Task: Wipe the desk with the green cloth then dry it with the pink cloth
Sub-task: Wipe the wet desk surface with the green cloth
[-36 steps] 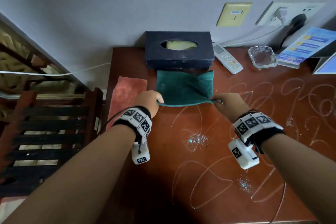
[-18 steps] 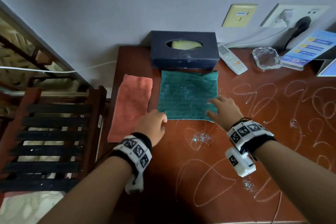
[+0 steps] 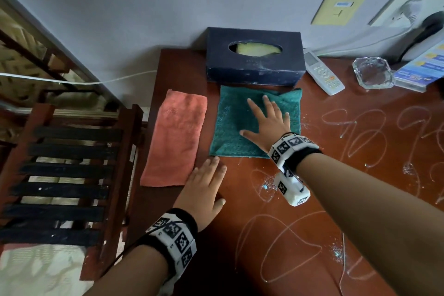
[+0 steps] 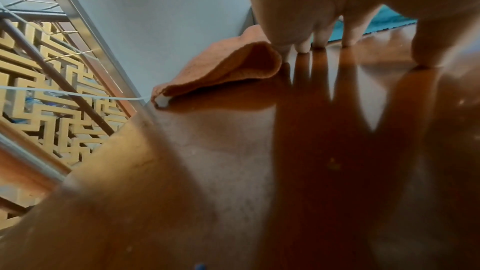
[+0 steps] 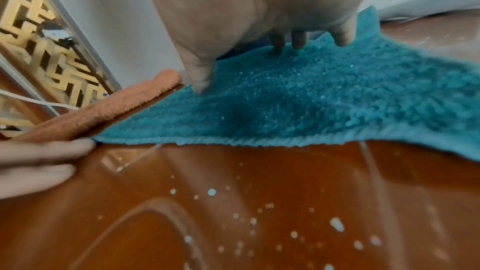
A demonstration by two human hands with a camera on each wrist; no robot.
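The green cloth [image 3: 230, 122] [image 5: 311, 102] lies spread flat on the red-brown desk [image 3: 312, 211] in front of a dark tissue box. My right hand [image 3: 266, 120] rests flat on it with fingers [image 5: 200, 73] spread. The pink cloth [image 3: 175, 137] [image 4: 228, 63] lies flat to its left, near the desk's left edge. My left hand [image 3: 206, 187] lies flat on the bare desk just below the green cloth's near left corner, fingertips [image 4: 303, 47] touching the wood, holding nothing. White scribbled lines [image 3: 283, 247] and glitter specks [image 5: 285, 223] mark the desk.
A dark tissue box [image 3: 254, 55] stands against the wall behind the green cloth. A white remote [image 3: 322, 72], a glass ashtray [image 3: 372, 72] and a blue leaflet [image 3: 422, 67] sit at the back right. A slatted wooden chair [image 3: 72, 175] stands left of the desk.
Both hands held the green cloth's near corners, then laid it flat. My right hand has moved onto the cloth and spread out; my left hand has pulled back onto the bare desk.
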